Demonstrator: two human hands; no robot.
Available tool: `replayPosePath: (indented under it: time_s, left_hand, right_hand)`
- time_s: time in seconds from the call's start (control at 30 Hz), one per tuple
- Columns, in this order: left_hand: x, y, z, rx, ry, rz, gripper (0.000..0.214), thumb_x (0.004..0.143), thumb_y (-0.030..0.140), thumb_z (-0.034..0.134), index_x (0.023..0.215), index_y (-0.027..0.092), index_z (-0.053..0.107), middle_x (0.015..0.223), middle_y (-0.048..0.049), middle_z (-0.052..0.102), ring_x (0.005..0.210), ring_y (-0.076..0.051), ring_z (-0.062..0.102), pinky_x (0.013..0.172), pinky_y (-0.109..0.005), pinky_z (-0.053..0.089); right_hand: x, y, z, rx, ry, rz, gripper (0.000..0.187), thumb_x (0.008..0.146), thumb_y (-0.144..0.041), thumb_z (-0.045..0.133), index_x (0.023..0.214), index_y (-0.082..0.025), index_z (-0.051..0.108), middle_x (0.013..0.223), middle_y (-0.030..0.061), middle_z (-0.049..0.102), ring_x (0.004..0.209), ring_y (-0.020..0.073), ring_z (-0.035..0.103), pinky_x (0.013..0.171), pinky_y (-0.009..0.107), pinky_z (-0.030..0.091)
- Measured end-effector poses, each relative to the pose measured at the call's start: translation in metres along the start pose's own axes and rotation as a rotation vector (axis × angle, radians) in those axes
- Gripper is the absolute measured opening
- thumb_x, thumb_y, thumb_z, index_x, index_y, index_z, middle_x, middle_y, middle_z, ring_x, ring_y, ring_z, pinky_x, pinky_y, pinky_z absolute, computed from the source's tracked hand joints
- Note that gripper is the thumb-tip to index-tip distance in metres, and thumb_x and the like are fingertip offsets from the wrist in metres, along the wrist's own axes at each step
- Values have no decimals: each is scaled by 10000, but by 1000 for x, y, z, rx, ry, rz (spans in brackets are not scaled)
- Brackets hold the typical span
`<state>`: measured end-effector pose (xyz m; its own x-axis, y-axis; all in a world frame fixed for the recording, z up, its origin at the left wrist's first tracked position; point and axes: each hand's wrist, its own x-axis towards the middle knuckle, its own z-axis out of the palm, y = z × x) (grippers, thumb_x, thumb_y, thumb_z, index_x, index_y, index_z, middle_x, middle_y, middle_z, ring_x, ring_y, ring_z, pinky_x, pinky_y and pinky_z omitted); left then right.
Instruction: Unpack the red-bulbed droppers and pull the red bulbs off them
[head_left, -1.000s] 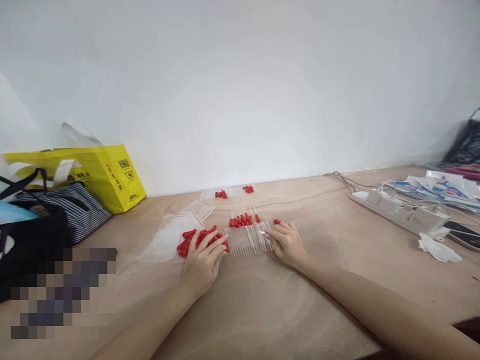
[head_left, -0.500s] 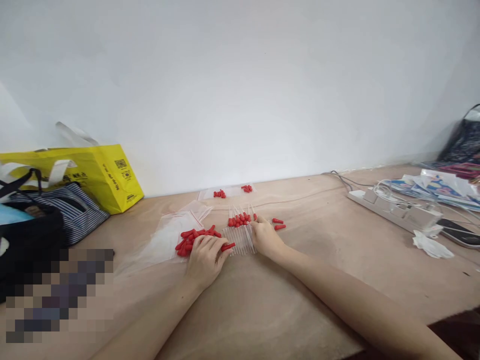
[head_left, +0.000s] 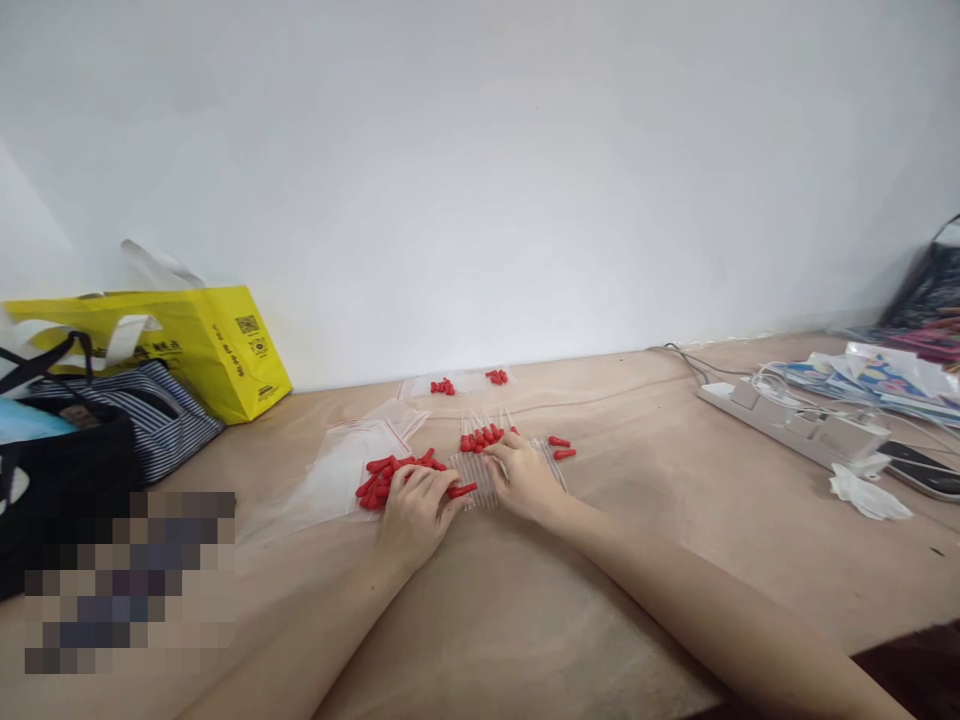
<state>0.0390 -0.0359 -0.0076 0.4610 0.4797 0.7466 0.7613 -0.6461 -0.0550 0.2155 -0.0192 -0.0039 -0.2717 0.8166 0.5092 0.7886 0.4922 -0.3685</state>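
My left hand (head_left: 416,508) is closed, pinching a red rubber dropper bulb (head_left: 463,490) that points to the right. Under and behind that hand lies a heap of red bulbs (head_left: 382,468). Just right of it, a row of clear thin tubes (head_left: 471,470) rests on the table. My right hand (head_left: 525,480) lies over this row with fingers bent and drawn together; anything between them is hidden. Beyond the row, several tubes fitted with red bulbs (head_left: 480,437) lie pointing away. Two loose red bulbs (head_left: 561,448) sit right of my right hand.
Clear plastic bags (head_left: 337,465) lie left of the heap. Near the wall is another bag (head_left: 469,383) with red bulbs. At left stand a yellow bag (head_left: 225,350) and a striped bag (head_left: 161,410). A power strip (head_left: 787,425), crumpled tissue (head_left: 870,495) and phone (head_left: 922,470) are at right.
My right hand has shifted left over the clear tubes, uncovering some on its right side. My left hand still pinches the red bulb in nearly the same place. The view has shifted slightly.
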Motion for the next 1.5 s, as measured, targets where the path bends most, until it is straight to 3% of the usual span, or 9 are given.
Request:
replayPosePath:
  time_s: [0.1, 0.23, 0.37, 0.47, 0.6, 0.8, 1.1, 1.3, 1.5]
  left_hand:
    - [1, 1, -1, 3, 27, 27, 162, 813, 340, 505, 804, 186, 554, 713, -10, 649, 685, -165, 561, 762, -347, 351]
    - [1, 1, -1, 10, 55, 50, 142, 822, 318, 494, 791, 195, 558, 683, -1, 634, 677, -161, 554, 759, -344, 362]
    - [2, 2, -2, 4, 72, 79, 141, 802, 330, 523, 803, 193, 554, 700, -10, 628, 698, -168, 551, 780, -354, 376]
    - [2, 2, -3, -19, 39, 93, 226, 776, 336, 555, 939, 181, 540, 859, -48, 637, 853, -202, 545, 829, -370, 375]
    - [3, 1, -3, -46, -43, 83, 202, 770, 303, 559, 940, 193, 546, 929, -45, 625, 922, -212, 519, 837, -376, 377]
    - [5, 3, -4, -103, -96, 87, 64, 780, 246, 537, 800, 202, 579, 852, -23, 628, 864, -188, 524, 798, -361, 396]
    - [5, 5, -4, -129, -103, 79, 87, 784, 204, 514, 755, 198, 597, 832, -24, 640, 850, -184, 537, 798, -371, 419]
    - [3, 1, 0, -141, -113, 110, 132, 793, 188, 493, 827, 207, 619, 931, -32, 654, 975, -198, 537, 903, -435, 388]
    - [1, -1, 0, -147, -129, 106, 130, 788, 176, 498, 810, 200, 624, 949, -34, 654, 1006, -208, 527, 917, -455, 382]
  right_hand:
    - [-3, -4, -6, 81, -5, -154, 184, 812, -283, 499, 906, -201, 636, 819, 36, 624, 802, 158, 504, 744, 285, 345]
    - [-7, -9, -10, 106, -122, -197, 152, 798, -278, 529, 747, -236, 665, 698, 0, 648, 731, 149, 498, 705, 283, 317]
    - [-7, -2, -12, 184, -169, -207, 106, 764, -237, 563, 777, -260, 666, 712, -23, 664, 747, 151, 517, 732, 284, 326]
    - [-1, 28, -18, 209, -125, -164, 117, 751, -223, 564, 801, -260, 664, 787, -21, 670, 777, 150, 539, 762, 287, 350]
    - [7, 91, -34, 91, 22, 91, 148, 746, -228, 537, 811, -226, 669, 852, 26, 661, 825, 168, 552, 765, 286, 384]
    - [0, 137, -51, 22, -89, 219, 125, 682, -263, 591, 763, -250, 686, 879, 14, 655, 896, 203, 531, 830, 337, 354]
    - [21, 124, -34, 131, -64, 427, 220, 754, -239, 479, 853, -150, 654, 825, 46, 665, 701, 130, 583, 626, 217, 420]
    - [65, 93, -7, 98, -173, 640, 144, 619, -268, 615, 683, -149, 663, 663, 63, 652, 643, 173, 600, 552, 244, 425]
    - [100, 70, 15, 102, -318, 781, 117, 443, -59, 674, 430, -117, 574, 446, 82, 573, 563, 234, 609, 498, 281, 435]
